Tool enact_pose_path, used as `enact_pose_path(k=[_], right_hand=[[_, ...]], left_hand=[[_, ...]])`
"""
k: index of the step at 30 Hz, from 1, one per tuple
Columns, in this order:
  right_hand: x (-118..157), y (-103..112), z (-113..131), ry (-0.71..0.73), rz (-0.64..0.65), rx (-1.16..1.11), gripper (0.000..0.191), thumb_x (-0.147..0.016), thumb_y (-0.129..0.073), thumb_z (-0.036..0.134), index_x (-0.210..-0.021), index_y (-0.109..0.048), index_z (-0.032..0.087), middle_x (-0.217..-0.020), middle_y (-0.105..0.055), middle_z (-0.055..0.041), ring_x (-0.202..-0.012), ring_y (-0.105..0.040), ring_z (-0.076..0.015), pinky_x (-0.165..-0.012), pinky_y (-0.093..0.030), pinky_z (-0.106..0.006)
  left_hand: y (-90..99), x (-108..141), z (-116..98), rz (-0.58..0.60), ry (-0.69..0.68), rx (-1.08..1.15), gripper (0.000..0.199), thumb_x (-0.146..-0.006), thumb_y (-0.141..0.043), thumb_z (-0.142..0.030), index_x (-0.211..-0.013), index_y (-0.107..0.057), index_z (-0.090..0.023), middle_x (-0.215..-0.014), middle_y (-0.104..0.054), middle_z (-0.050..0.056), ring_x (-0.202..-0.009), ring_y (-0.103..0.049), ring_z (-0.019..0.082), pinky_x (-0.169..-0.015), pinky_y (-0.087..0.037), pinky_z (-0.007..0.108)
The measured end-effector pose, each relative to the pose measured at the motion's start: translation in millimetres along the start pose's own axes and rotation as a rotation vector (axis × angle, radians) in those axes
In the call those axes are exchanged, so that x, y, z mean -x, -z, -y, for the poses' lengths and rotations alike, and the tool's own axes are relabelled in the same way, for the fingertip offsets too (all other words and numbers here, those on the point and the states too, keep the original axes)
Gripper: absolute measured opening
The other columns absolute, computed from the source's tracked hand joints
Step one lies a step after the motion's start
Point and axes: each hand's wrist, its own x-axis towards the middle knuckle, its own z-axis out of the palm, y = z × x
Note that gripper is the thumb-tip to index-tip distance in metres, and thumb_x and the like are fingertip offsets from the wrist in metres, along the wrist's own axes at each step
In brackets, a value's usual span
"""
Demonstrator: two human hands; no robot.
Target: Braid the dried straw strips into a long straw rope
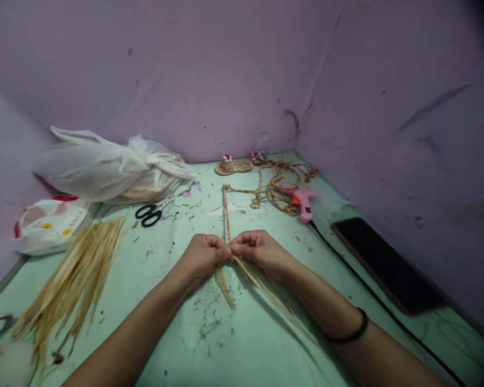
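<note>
Both hands meet at the middle of the table, pinching the near end of a thin braid (226, 212) of dried plant fibre. My left hand (207, 252) has thumb and fingers closed on it from the left. From the right, my right hand (262, 250) pinches at the same spot. Loose pale fibre strips (276, 301) trail from the fingers toward the lower right, and a shorter strip (225, 287) hangs below the left hand. Beyond the hands the braid runs away, bends right and joins a tangled braided cord (280, 183). The fingertips partly hide the braid's end.
Left lie a bundle of dried strips (75, 269), black-handled scissors (149, 214), a tied white bag (116, 169) and a smaller printed bag (50, 226). A woven slipper-shaped piece (234, 167) sits at the back. Right are a pink glue gun (304, 201), its black cord (363, 282) and a phone (387, 266).
</note>
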Motion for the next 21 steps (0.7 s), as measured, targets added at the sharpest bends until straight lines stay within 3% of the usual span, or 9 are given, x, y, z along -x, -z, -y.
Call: enact_pose_path(k=[3,6,11,21], right_hand=[[-0.2,-0.6,0.1,-0.01,-0.006,-0.029,0.019,-0.054,-0.069,0.025,-0.063,-0.059,0.011,-0.053,-0.06,-0.0001,-0.044,-0.045,-0.006,-0.046,-0.031,-0.019],[-0.6,-0.4,0.4,-0.032,-0.01,-0.083,0.022,-0.051,-0.07,0.024,-0.064,-0.057,0.012,-0.051,-0.059,0.0006,-0.045,-0.047,-0.0065,-0.047,-0.032,-0.019],[0.0,0.6,2.6,-0.039,-0.015,-0.063,0.022,-0.052,-0.069,0.022,-0.065,-0.056,0.011,-0.051,-0.059,0.0005,-0.044,-0.047,-0.0058,-0.047,-0.032,-0.019],[0.5,3.3,2.6,-0.028,0.031,-0.016,0.014,-0.054,-0.064,0.014,-0.066,-0.056,0.013,-0.053,-0.061,0.0007,-0.045,-0.049,-0.0057,-0.047,-0.033,-0.018]], left_hand=[[0.3,0.5,-1.5,-0.007,-0.034,-0.041,0.009,-0.053,-0.059,-0.018,-0.05,-0.054,-0.012,-0.037,-0.041,-0.005,-0.033,-0.026,0.001,-0.037,-0.017,0.017],[2.6,2.3,-3.9,0.081,-0.03,0.017,0.01,-0.053,-0.06,-0.02,-0.054,-0.055,-0.011,-0.043,-0.047,-0.003,-0.035,-0.027,0.002,-0.037,-0.017,0.017],[5.7,3.3,-5.9,0.14,0.008,0.094,0.017,-0.057,-0.061,-0.027,-0.054,-0.055,-0.011,-0.038,-0.036,-0.006,-0.032,-0.023,0.001,-0.034,-0.012,0.018],[3.7,2.3,-3.5,0.146,0.022,0.111,0.018,-0.06,-0.06,-0.027,-0.052,-0.052,-0.012,-0.04,-0.036,-0.006,-0.032,-0.021,0.0,-0.032,-0.01,0.017]])
